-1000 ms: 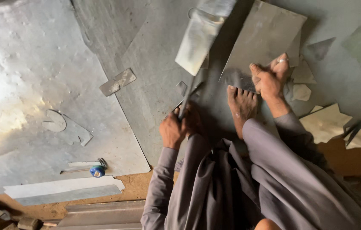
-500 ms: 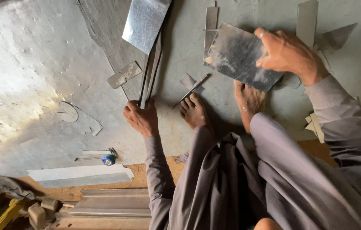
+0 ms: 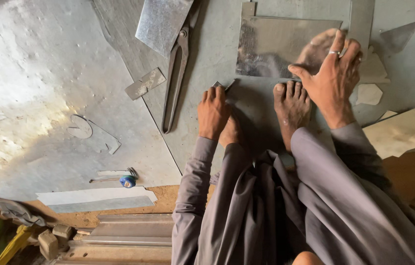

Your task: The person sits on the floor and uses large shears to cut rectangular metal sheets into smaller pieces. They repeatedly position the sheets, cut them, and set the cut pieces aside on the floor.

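The person squats on a large metal sheet spread over the floor, bare feet planted on it. The right hand lies flat with fingers spread on the lower right corner of a rectangular piece of sheet metal, pressing it down on the large sheet; it is open, not closed around anything. The toes of the right foot touch the lower edge of that same piece, just beside the right hand.

The left hand rests knuckles-up over the left foot, its fingers curled on a small dark tool whose tip points toward the lower left corner of the rectangular piece (what kind of tool it is cannot be told). The two hands are apart, the rectangular piece lying above and between them, nearer the right.

Long-handled tin snips lie to the left of the left hand, handles toward the person, near another shiny offcut. A small blue tape measure sits near the near edge of the large sheet, and pale scraps lie at the right.
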